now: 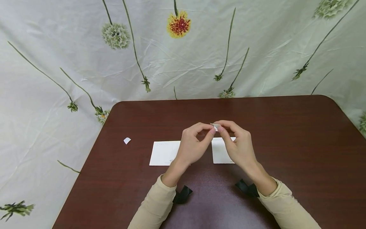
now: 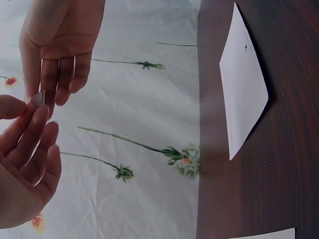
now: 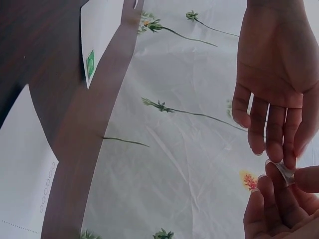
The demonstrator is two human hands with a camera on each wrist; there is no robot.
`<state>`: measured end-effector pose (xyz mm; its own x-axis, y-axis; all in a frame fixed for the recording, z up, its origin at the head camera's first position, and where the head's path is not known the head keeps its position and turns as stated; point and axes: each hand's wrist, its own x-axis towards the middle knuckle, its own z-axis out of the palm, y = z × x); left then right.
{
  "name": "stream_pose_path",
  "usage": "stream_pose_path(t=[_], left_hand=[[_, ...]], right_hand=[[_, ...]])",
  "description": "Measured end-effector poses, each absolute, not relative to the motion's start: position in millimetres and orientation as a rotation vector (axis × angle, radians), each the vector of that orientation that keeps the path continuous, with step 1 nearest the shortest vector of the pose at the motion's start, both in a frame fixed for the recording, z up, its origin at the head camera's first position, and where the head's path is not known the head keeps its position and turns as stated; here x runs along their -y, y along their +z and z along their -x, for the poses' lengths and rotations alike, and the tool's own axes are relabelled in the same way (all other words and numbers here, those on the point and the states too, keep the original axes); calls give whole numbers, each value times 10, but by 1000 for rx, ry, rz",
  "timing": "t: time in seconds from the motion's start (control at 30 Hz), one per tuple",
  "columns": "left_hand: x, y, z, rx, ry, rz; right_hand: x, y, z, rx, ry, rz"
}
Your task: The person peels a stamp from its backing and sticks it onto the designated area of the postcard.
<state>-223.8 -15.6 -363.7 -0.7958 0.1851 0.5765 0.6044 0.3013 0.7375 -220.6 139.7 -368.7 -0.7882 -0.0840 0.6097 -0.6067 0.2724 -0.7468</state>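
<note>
Both hands meet above the table. A small stamp-sized piece of whitish paper [image 1: 215,126] is between their fingertips, its upper side greyish. The left hand [image 1: 192,143] pinches it between thumb and forefinger from the left, and the right hand [image 1: 240,146] pinches it from the right. In the right wrist view the paper [image 3: 285,174] looks bent, with a pale edge. Below the hands lie two white envelopes, the left one [image 1: 163,153] and the right one [image 1: 223,155], both partly covered by the hands. A green stamp [image 3: 90,63] shows on one envelope in the right wrist view.
A small white paper scrap [image 1: 127,140] lies on the dark brown table [image 1: 257,114], left of the envelopes. Black straps [image 1: 183,194] hang by both wrists. Behind the table's far edge is a pale cloth [image 1: 200,63] printed with flowers.
</note>
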Motion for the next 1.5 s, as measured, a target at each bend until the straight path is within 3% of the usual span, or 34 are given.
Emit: stream_pose_path(t=[1.5], left_hand=[[155,-3639,2235,2227,-1590,709]], right_hand=[[-1487,-3622,2237,2137,1682,-458]])
